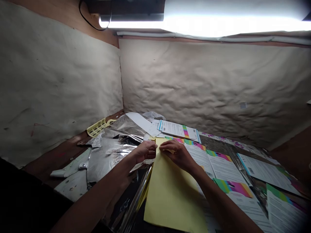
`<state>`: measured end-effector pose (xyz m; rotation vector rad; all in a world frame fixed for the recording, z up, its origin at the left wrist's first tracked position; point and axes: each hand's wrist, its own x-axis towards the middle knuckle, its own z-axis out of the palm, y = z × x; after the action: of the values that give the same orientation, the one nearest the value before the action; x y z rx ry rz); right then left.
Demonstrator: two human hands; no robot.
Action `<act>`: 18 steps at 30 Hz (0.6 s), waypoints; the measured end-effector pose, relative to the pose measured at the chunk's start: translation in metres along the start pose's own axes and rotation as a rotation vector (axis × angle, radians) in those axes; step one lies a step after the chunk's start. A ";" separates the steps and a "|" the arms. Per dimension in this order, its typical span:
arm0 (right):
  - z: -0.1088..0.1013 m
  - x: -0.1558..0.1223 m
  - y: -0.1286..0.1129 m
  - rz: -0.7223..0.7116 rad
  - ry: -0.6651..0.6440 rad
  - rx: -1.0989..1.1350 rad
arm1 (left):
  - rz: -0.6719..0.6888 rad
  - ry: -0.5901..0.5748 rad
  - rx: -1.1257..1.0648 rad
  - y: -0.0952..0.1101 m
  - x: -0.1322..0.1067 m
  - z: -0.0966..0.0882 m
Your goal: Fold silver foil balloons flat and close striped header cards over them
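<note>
- Head view: the left hand point(145, 152) has its fingers curled closed, pinching the top edge of a pale yellow paper sheet point(171, 194); the sheet hangs toward the person.
- The right hand point(178, 156) rests on that edge, fingers bent; whether they grip, I cannot tell.
- Crumpled silver foil point(109, 155) lies left of the hands.
- White leaflets with rainbow-striped headers point(223, 165) lie right of them.
</note>
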<state>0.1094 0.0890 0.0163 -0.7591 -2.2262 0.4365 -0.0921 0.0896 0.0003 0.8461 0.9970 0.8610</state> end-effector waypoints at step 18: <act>-0.014 0.005 0.000 0.256 -0.034 0.229 | 0.088 -0.150 0.050 -0.004 0.002 -0.009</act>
<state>0.1167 0.0937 0.0281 -0.9207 -2.0700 0.8198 -0.0990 0.0914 -0.0063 0.9881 0.8581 0.8374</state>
